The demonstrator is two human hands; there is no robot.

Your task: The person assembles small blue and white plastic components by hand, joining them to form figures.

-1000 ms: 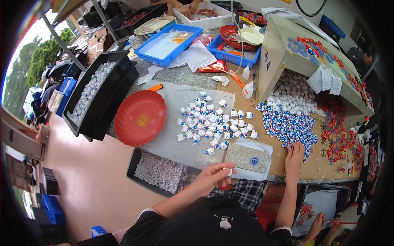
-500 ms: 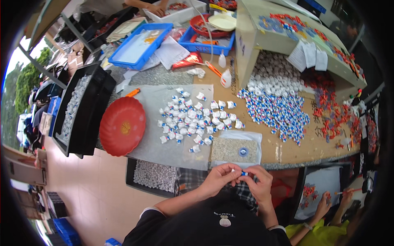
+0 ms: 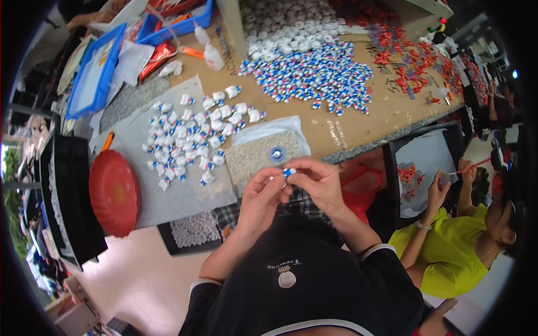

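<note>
My left hand point(image 3: 262, 197) and my right hand point(image 3: 318, 183) meet above my lap, just below the table edge, and together pinch a small blue and white wrapped piece point(image 3: 287, 172) between their fingertips. Right above the hands lies a clear bag of pale grains point(image 3: 259, 151) with a small blue disc point(image 3: 277, 153) on it. Left of that, several white wrapped pieces point(image 3: 193, 134) are spread over a grey sheet point(image 3: 168, 190). A heap of blue and white pieces point(image 3: 316, 75) lies further back on the brown table point(image 3: 364, 120).
A red round lid point(image 3: 114, 192) and black trays point(image 3: 67, 201) sit at the left. Blue trays point(image 3: 92, 70) and glue bottles point(image 3: 213, 56) stand at the back. A black tray of white pieces point(image 3: 193, 229) lies under the table edge. A person in yellow point(image 3: 459, 246) works at the right.
My right hand left the table and joined my left hand above my lap; both now hold one small piece. The view has tilted down and to the right.
</note>
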